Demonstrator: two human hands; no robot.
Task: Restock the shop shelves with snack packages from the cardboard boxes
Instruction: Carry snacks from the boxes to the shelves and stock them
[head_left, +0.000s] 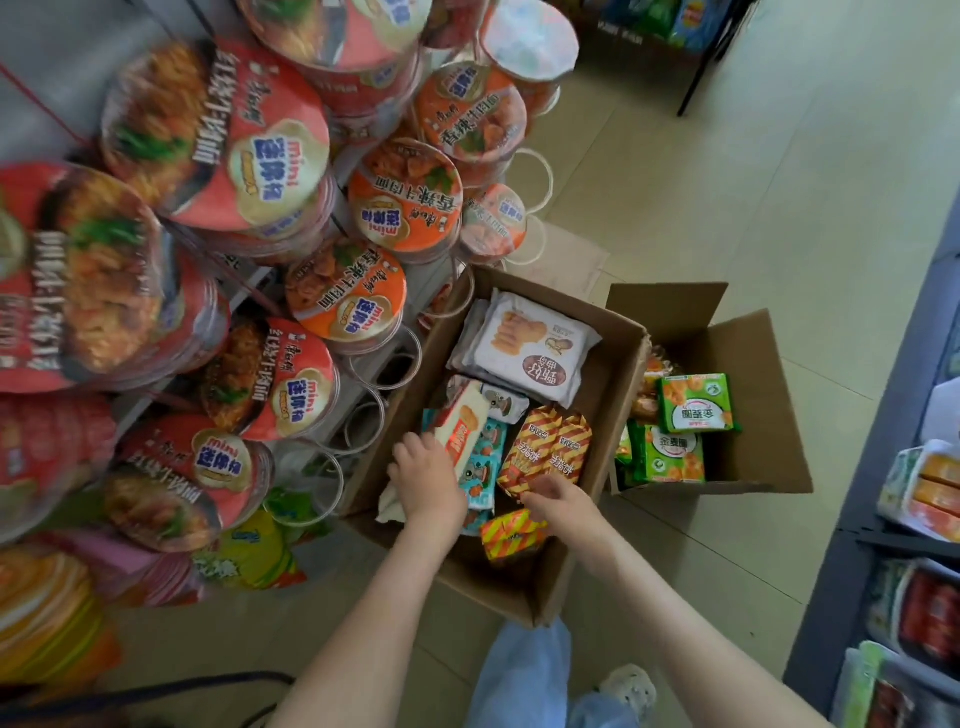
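Observation:
An open cardboard box (618, 395) stands on the floor, filled with snack packs. My left hand (428, 480) is inside it, gripping a cream and orange cracker pack (462, 421) that tilts upward. My right hand (558, 501) rests on a red and yellow striped pack (535, 457), fingers closed on its lower edge. A second striped pack (511, 532) lies near the box's front. Teal packs (485, 467) and white packs (535, 345) fill the remainder. Another open box (758, 405) to the right holds green packs (693, 405).
A wire rack of instant noodle cups (374, 197) towers on the left, close to the box. Shelves with packaged goods (930, 519) line the right edge. Tiled floor (753, 182) stretches beyond the boxes. My leg and shoe (626, 686) are below the box.

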